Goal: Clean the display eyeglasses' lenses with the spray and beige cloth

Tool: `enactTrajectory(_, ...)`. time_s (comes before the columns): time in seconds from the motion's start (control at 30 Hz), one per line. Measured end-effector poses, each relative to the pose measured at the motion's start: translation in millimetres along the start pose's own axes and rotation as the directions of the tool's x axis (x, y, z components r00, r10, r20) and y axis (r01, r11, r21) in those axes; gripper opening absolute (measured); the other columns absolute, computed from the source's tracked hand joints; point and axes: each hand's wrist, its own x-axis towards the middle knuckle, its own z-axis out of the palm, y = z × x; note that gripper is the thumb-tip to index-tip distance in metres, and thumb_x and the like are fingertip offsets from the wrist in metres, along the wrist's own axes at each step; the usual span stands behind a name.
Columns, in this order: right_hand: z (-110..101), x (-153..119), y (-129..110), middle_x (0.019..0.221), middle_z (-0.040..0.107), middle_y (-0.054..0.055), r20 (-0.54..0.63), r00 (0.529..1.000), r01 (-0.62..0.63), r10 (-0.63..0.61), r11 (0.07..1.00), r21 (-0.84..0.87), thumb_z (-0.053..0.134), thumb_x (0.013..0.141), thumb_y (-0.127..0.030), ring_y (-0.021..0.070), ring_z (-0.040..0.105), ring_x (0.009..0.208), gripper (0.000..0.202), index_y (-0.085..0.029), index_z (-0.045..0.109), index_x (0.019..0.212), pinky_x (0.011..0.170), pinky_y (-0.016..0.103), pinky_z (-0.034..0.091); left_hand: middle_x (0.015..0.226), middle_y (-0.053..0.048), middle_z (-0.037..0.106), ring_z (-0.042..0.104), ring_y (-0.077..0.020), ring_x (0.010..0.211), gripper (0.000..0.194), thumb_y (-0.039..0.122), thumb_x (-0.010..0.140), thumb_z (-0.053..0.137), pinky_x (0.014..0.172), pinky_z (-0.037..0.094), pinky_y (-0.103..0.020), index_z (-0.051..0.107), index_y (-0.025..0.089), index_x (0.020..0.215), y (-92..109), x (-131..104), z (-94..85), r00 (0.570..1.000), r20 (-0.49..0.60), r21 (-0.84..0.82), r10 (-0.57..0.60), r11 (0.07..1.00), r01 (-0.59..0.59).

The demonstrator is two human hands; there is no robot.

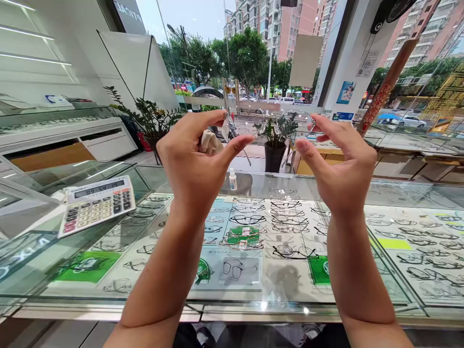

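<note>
A pair of eyeglasses (278,118) with a clear, thin frame is held up at chest height or above, over the glass counter. My left hand (197,154) pinches one end of it near the hinge. A crumpled beige cloth (209,141) is tucked in the same hand's curled fingers. At the other end, my right hand (342,162) grips the frame between thumb and fingers. The lenses are hard to make out against the window. Below the hands, a small white spray bottle (232,180) stands on the counter top.
Rows of spectacle frames (290,217) lie inside the glass display counter (286,307). A calculator (97,205) rests on the glass at left. Beyond the counter are potted plants (274,154), a window and the street. Another display case (416,241) adjoins at right.
</note>
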Motion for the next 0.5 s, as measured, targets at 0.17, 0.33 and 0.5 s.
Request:
enactTrajectory(0.17, 4.9, -0.9, 6.0, 0.121, 0.080, 0.009, -0.006, 1.000, 0.027, -0.027, 0.998, -0.050, 0.073, 0.101, -0.056, 0.0307, 0.074, 0.106, 0.043, -0.033, 0.078, 0.137, 0.100, 0.058, 0.062, 0.114, -0.004, 0.081, 0.073, -0.0360, 0.113, 0.059, 0.081, 0.086, 0.078, 0.095, 0.055, -0.053, 0.080, 0.030, 0.117, -0.3, 1.6, 2.2, 1.000, -0.001, 0.003, -0.014, 1.000, 0.014)
enactTrajectory(0.33, 4.4, -0.8, 3.5, 0.121, 0.079, 0.010, -0.012, 0.999, 0.049, -0.050, 0.996, -0.079, 0.070, 0.102, -0.057, 0.0317, 0.074, 0.109, 0.044, -0.034, 0.076, 0.139, 0.102, 0.058, 0.062, 0.114, -0.005, 0.080, 0.072, -0.0351, 0.110, 0.061, 0.084, 0.086, 0.075, 0.091, 0.056, -0.053, 0.079, 0.030, 0.116, -2.0, 0.9, 2.6, 1.000, 0.004, -0.002, -0.020, 1.000, 0.020)
enactTrajectory(0.5, 3.7, 0.2, 0.8, 0.118, 0.080, 0.009, -0.034, 0.997, 0.072, -0.075, 0.993, -0.090, 0.070, 0.103, -0.056, 0.0295, 0.074, 0.104, 0.042, -0.033, 0.077, 0.137, 0.099, 0.055, 0.064, 0.115, -0.004, 0.081, 0.070, -0.0358, 0.110, 0.059, 0.083, 0.088, 0.073, 0.089, 0.056, -0.053, 0.078, 0.032, 0.118, -7.0, 0.2, 5.8, 1.000, -0.009, 0.001, 0.001, 1.000, -0.001)
